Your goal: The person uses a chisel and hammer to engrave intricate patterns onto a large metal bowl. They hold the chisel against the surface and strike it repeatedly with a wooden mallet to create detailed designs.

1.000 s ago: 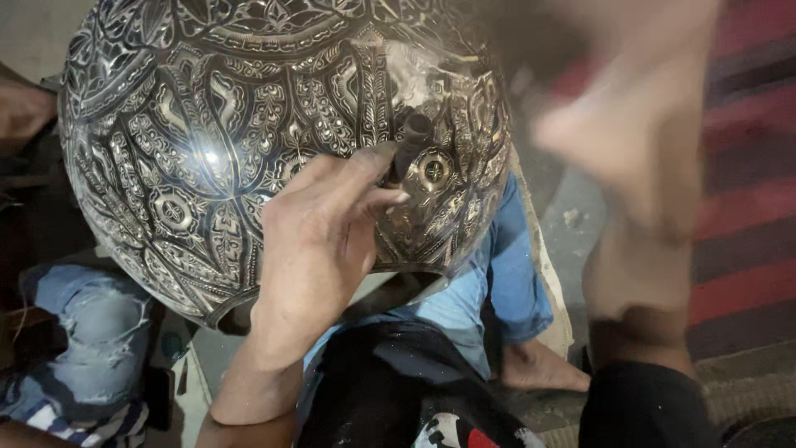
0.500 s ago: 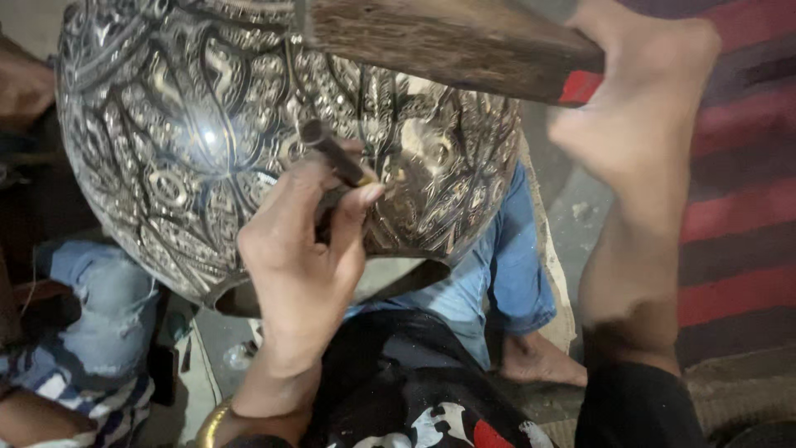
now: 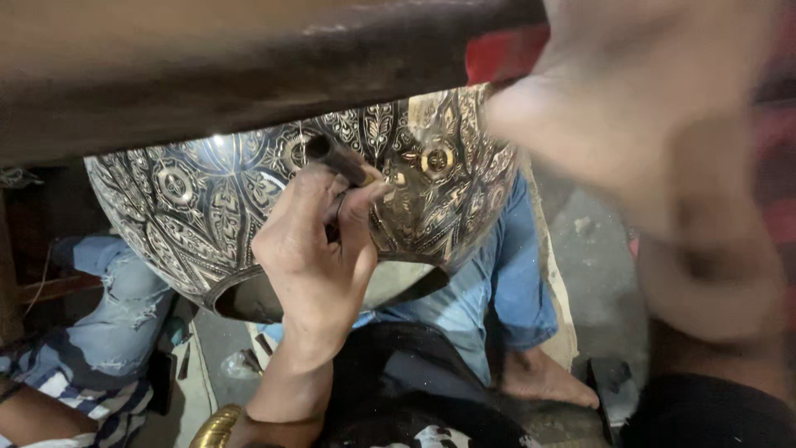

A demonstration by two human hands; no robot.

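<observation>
Head view, dark wooden hammer handle [image 3: 249,75] blocking the top, blurred right hand [image 3: 655,124] clenched around it at two o'clock, left hand [image 3: 319,249] pinching a dark metal punch [image 3: 338,159] against the engraved silver domed vessel [image 3: 207,207] at centre, blue jeans [image 3: 497,290] beneath.

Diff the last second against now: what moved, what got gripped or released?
The right hand swung the wooden mallet from off to the right across the top of the view, close to the camera and blurred. The left hand went from resting flat on the engraved metal bowl to a grip on the dark punch, tip against the bowl. Nothing released. The bowl stayed on the lap.
</observation>
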